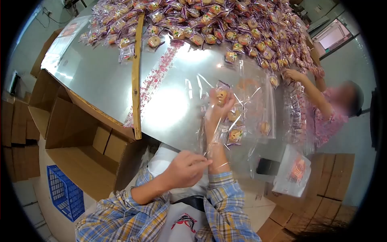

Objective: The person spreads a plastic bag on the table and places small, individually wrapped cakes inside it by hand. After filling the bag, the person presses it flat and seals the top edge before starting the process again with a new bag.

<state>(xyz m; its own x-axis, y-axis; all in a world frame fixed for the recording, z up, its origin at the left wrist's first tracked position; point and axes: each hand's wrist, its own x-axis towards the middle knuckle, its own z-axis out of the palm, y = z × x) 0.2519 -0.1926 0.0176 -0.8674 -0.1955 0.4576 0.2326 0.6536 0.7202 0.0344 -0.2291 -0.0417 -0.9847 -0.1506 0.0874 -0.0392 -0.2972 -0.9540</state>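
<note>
My right hand [220, 105] reaches forward over the metal table, with the clear plastic bag [219, 145] around its wrist and forearm. Its fingers are closed on a small wrapped cookie packet [222, 95] with purple edges. Close to my body, my left hand [187, 169] pinches the near edge of that clear bag between thumb and fingers. Just right of my right hand, more wrapped cookies [235, 136] lie under or inside clear plastic; which of the two I cannot tell. Further right is a flat clear bag [264, 101] with red-orange print.
A large heap of wrapped cookies [250, 36] covers the far table. A wooden strip [137, 76] runs across the metal tabletop [107, 80]. Open cardboard boxes [88, 149] and a blue crate [66, 193] stand left. At right, a co-worker [328, 109] reaches toward the packets.
</note>
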